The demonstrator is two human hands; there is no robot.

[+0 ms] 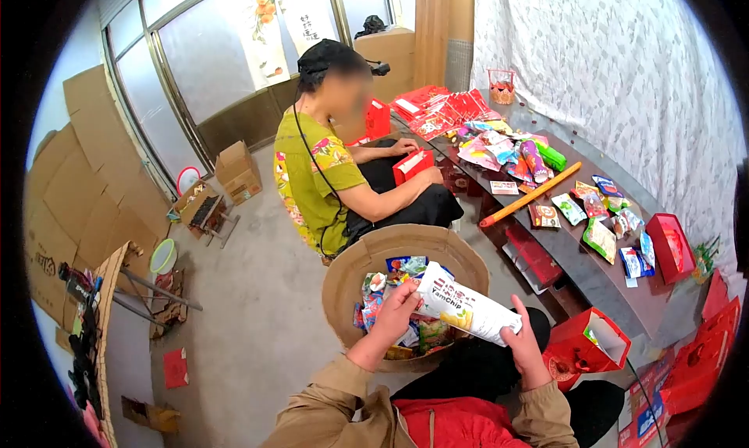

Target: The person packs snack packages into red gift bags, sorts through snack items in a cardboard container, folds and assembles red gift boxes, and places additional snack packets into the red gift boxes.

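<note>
A white YamChip bag (468,306) is stretched between my two hands, above the right part of a round cardboard tub (343,292). My left hand (395,315) grips its left end, and my right hand (524,343) holds its lower right end. Inside the tub lie several colourful snack packets (374,288). Beside my right knee an open red gift box (585,343) leans, with a green and white item inside.
A co-worker (335,152) sits beyond the tub, holding a red box (413,165). The dark table (616,292) at right carries snack packets, an orange stick (530,194), red packaging (449,113) and another red box (669,247). Cardboard boxes (237,173) stand at left.
</note>
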